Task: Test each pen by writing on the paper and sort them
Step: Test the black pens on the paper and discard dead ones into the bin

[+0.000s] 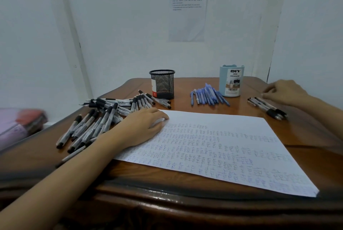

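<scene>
A white paper (219,148) covered with small pen marks lies across the wooden table (185,189). My left hand (143,127) rests flat on the paper's left corner. A big pile of black-capped pens (96,118) lies to its left. Several blue pens (208,97) lie in a bunch at the back. My right hand (284,91) hovers at the far right, fingers bent, touching the end of a small group of black pens (267,107); whether it holds one is unclear.
A black mesh pen cup (162,84) stands at the back centre. A light blue desk organizer (231,81) stands behind the blue pens. A printed sheet (187,10) hangs on the wall. Pink and red cloth (20,120) lies off the table's left.
</scene>
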{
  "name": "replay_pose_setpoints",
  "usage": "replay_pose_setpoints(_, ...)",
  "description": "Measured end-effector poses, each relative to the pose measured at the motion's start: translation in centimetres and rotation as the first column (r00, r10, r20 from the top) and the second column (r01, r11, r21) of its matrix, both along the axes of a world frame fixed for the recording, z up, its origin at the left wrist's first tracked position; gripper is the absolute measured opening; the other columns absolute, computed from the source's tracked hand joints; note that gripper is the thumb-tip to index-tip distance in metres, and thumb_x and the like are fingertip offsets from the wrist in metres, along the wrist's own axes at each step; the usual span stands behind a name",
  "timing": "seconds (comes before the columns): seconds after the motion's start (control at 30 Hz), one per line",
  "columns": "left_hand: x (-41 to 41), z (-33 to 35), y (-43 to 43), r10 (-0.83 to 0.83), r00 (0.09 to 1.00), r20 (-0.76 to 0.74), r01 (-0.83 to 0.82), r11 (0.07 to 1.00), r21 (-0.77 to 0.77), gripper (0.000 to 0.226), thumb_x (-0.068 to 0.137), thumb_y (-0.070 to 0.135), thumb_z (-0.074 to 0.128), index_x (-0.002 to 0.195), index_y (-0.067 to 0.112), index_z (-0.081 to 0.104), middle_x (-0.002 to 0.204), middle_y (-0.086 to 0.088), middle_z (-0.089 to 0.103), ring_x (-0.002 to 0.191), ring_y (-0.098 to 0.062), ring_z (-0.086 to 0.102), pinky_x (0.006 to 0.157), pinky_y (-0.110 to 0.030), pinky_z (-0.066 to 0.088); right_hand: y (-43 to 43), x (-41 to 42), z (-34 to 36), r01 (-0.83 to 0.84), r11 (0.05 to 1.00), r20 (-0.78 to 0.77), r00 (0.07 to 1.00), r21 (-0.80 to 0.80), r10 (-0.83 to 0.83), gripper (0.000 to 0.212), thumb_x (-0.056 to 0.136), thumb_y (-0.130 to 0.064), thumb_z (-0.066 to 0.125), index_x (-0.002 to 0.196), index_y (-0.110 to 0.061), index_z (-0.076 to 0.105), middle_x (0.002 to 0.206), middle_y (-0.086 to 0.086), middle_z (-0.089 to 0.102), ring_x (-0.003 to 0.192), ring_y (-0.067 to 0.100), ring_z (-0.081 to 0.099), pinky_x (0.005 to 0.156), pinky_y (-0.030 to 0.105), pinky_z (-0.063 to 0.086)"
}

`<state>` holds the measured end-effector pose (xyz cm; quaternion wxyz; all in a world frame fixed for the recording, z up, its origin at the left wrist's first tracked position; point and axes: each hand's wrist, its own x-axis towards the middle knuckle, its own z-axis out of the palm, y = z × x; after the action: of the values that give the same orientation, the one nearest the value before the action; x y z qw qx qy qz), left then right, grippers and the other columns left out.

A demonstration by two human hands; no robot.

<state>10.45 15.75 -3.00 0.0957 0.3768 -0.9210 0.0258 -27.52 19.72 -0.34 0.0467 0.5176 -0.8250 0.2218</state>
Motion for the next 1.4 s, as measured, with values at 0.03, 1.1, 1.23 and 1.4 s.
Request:
replay_pose_setpoints(0.03, 0.0, 0.1, 0.2, 0.002, 1.0, 0.002, -0.001, 1.0, -0.012, 0.037, 0.099, 0.036, 0.033, 0.134, 0.028, 0.045, 0.14, 0.007, 0.044, 0.125, -0.011, 0.042, 0.104, -0.026, 0.032, -0.2, 1.2, 0.4, -0.066, 0.996, 0.025, 0.997, -0.067, 0.067, 0.022, 0.089, -0.023, 0.062, 0.107, -0.011, 0.068, 0.111, 0.014, 0.066, 0.095, 0.024, 0.057, 0.078, 0.028, 0.042)
replay_pose_setpoints(1.1, 0.2, 0.1, -0.5, -0.035, 0.999, -0.038, 0.033, 0.999, -0.041, 0.033, 0.098, 0.03, 0.04, 0.128, 0.028, 0.052, 0.132, 0.007, 0.052, 0.117, -0.009, 0.049, 0.1, -0.029, 0.04, -4.0, 11.1, 2.8, -0.145, 0.783, 0.668, 0.443, -0.605, 0.598, 0.022, 0.101, -0.029, 0.038, 0.119, -0.02, 0.047, 0.067, -0.002, 0.069, 0.046, 0.005, 0.062, 0.042, 0.017, 0.048)
replay_pose_setpoints(1.23, 0.2, 0.2, -0.3, -0.032, 0.999, -0.042, 0.031, 0.999, -0.036, 0.032, 0.098, 0.03, 0.04, 0.128, 0.028, 0.052, 0.133, 0.008, 0.051, 0.117, -0.008, 0.048, 0.099, -0.025, 0.038, -2.0, 8.8, 1.5, -0.037, 0.822, 0.746, 0.399, -0.568, 0.533, 0.038, 0.1, -0.017, 0.043, 0.136, -0.022, 0.034, 0.067, 0.005, 0.062, 0.039, 0.004, 0.059, 0.04, 0.02, 0.046)
replay_pose_setpoints(1.4, 0.1, 0.2, -0.2, -0.021, 0.999, -0.036, 0.02, 0.999, -0.046, 0.032, 0.098, 0.031, 0.039, 0.128, 0.029, 0.052, 0.133, 0.008, 0.05, 0.116, -0.008, 0.048, 0.096, -0.022, 0.036, 0.1, 8.2, 1.0, -0.184, 0.882, 0.811, 0.348, -0.433, 0.471, 0.054, 0.088, 0.001, 0.056, 0.134, -0.022, 0.04, 0.089, 0.011, 0.061, 0.048, 0.008, 0.065, 0.042, 0.018, 0.05)
